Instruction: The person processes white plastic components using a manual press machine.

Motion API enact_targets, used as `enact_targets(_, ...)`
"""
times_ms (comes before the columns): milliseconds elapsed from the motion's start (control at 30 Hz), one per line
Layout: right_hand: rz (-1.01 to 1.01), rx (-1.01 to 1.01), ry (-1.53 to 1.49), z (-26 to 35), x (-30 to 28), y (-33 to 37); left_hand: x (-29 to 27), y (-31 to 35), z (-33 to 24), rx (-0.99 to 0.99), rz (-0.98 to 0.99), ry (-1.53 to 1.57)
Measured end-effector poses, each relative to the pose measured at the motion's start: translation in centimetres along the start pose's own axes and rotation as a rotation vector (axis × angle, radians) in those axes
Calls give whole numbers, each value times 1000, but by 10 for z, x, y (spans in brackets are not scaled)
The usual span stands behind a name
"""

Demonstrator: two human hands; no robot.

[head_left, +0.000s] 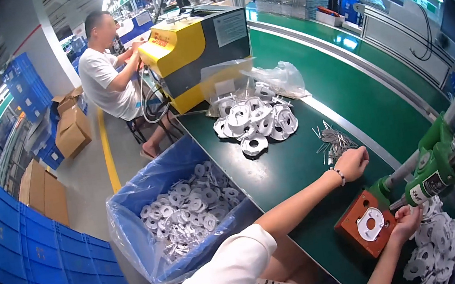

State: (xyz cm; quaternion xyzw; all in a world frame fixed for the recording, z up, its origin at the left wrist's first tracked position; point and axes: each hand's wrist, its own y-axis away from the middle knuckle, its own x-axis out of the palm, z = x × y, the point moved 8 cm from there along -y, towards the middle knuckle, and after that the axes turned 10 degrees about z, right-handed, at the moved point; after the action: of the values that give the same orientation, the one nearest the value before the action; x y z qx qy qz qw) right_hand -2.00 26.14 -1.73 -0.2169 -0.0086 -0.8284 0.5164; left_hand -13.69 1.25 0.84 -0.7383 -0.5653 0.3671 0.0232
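Observation:
My left hand (352, 163), with a bead bracelet at the wrist, reaches across the green table (298, 178). Its curled fingers rest at the near edge of a heap of small metal pins (333, 141); whether it pinches one is hidden. My right hand (405, 222) grips the right edge of an orange jig (353, 224). A white ring-shaped plastic part (371, 224) lies in the jig. A green powered screwdriver (430, 179) hangs just above, its tip close to my right fingers.
A pile of white ring parts (254, 123) and clear plastic bags (277, 79) lie further up the table. More white parts (436, 240) are heaped at my right. A blue-lined bin (134, 226) of parts stands left. A seated person (106, 78) works at a yellow machine (178, 49). Blue crates (39, 258) are stacked left.

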Motion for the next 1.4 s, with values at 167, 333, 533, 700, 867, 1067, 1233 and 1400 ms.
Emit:
enact_targets(167, 61, 60, -17, -12, -1, -5, 22, 8, 15, -141, 186, 373)
enact_targets(333, 91, 68, 43, -22, -1, -10, 24, 15, 19, -207, 190, 757)
enact_targets(533, 166, -122, 109, 4, 24, 7, 15, 18, 13, -249, 289, 619)
enact_targets(700, 153, -175, 9, 27, 38, 16, 24, 24, -5, -276, 458, 994)
enact_targets(867, 165, -222, 77, 37, 45, 19, 25, 25, -9, -304, 464, 968)
enact_targets(1067, 159, -242, 110, 36, 42, 19, 24, 25, -1, -317, 405, 1002)
enact_targets(1233, 162, -208, 97, 36, 43, 19, 22, 24, 0, -305, 438, 1109)
enact_targets(1400, 155, -170, 104, 34, 42, 20, 23, 25, 1, -294, 436, 1063)
